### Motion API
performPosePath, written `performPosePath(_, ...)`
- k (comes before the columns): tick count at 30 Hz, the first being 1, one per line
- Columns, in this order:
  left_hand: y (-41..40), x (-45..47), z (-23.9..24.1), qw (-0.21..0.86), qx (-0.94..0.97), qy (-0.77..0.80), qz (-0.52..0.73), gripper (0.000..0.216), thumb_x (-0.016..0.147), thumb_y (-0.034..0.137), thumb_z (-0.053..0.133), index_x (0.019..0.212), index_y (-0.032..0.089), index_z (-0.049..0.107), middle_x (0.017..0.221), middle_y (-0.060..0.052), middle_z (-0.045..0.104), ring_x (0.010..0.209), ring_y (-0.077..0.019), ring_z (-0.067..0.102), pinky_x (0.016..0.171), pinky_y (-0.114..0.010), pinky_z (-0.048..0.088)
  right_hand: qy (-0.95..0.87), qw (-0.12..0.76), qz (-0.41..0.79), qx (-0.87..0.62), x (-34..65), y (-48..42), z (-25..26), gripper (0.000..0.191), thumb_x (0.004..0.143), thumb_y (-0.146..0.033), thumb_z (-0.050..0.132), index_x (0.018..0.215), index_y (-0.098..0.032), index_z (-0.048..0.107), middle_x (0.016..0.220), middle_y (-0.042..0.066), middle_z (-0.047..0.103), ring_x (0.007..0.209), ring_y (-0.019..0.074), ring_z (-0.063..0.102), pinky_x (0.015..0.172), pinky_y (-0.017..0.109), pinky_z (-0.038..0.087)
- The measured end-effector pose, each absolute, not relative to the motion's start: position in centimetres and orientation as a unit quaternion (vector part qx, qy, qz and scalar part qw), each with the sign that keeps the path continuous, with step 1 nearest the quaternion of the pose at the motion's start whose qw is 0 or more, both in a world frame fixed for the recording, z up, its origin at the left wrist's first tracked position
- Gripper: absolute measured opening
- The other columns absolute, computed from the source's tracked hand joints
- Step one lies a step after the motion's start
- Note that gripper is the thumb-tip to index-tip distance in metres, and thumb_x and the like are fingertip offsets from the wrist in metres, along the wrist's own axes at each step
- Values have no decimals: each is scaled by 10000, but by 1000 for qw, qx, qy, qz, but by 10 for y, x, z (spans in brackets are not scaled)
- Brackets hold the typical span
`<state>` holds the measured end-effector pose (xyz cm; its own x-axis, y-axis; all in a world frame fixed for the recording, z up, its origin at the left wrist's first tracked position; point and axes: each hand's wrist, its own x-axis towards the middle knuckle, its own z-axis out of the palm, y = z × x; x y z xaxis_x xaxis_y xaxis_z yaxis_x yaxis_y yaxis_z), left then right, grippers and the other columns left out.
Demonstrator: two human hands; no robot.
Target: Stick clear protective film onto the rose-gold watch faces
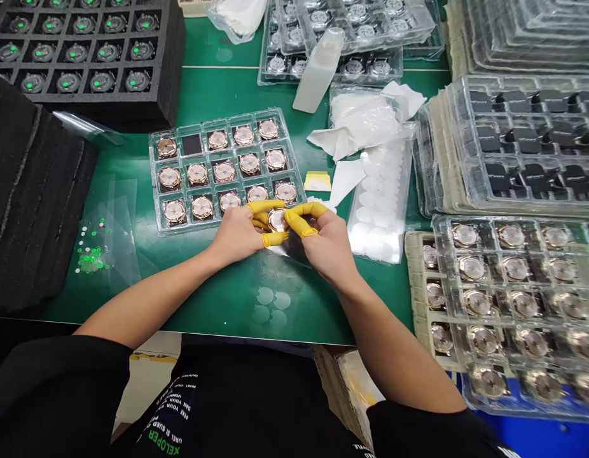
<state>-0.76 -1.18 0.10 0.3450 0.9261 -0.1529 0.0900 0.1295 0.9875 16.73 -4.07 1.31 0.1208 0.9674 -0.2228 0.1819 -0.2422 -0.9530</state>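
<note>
Between my two hands, just in front of the near tray edge, is a rose-gold watch case [277, 220] with its round face turned up. My left hand [244, 232] grips it from the left, yellow finger cots on its fingertips. From the right, my right hand [320, 232], also in yellow finger cots, pinches the edge of the case. Beyond them lies a clear plastic tray [154, 191] of similar watch cases, one in nearly every pocket. One back-row pocket [191, 145] shows only a dark base.
Black foam trays [173, 83] of green-dotted watch parts stand at left, near loose green and clear dots [91, 254]. A white squeeze bottle [318, 70], tissues [342, 143] and a sheet of round clear films [378, 210] lie beyond. Stacked trays [437, 222] fill the right.
</note>
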Motion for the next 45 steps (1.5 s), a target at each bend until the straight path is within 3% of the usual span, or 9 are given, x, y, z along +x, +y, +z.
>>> performPosePath(9,-12,-8,-2,600,560,449,354,648,638,237,860,1271,146,756,786,0,733,672,-108,651,684,-239,609,-478,404,476,-618,168,-40,12,319,824,-546,739,898,-243,671,870,20,702,718,167,583,668,333,485)
performPosePath(27,-12,-6,0,609,542,458,355,664,604,198,860,1256,128,760,764,7,717,651,-98,643,669,-227,601,-500,399,465,-612,168,-41,9,240,869,-467,728,919,-236,692,909,22,704,733,161,588,713,338,513)
performPosePath(30,-12,-7,0,588,560,465,352,656,621,236,873,1261,141,764,748,9,714,653,-104,649,675,-231,601,-523,439,405,-608,175,-36,8,290,884,-509,722,975,-236,685,931,27,692,777,171,598,740,343,522)
performPosePath(33,-11,-8,-1,552,588,479,347,634,640,281,883,1255,167,779,750,4,722,666,-111,658,700,-240,606,-547,501,234,-628,195,-20,2,327,938,-524,654,1097,-239,667,1031,60,675,883,205,603,834,393,529)
performPosePath(36,-11,-8,1,543,594,483,344,631,638,286,882,1250,168,784,765,-2,730,669,-110,657,693,-235,605,-622,409,89,-662,216,1,-8,324,954,-483,630,1141,-223,677,1095,115,649,1028,288,576,958,508,495)
performPosePath(40,-12,-8,2,550,587,482,347,612,631,248,866,1233,168,789,746,10,711,668,-104,648,668,-217,593,-690,254,34,-677,226,18,-17,331,932,-444,658,1133,-184,693,1163,173,616,1145,381,507,1003,603,439)
performPosePath(45,-12,-7,3,558,584,476,346,606,630,236,859,1229,168,790,755,8,715,675,-103,653,658,-208,582,-677,239,26,-696,226,19,-22,305,886,-414,703,1106,-205,678,1117,144,600,1089,367,508,983,613,429)
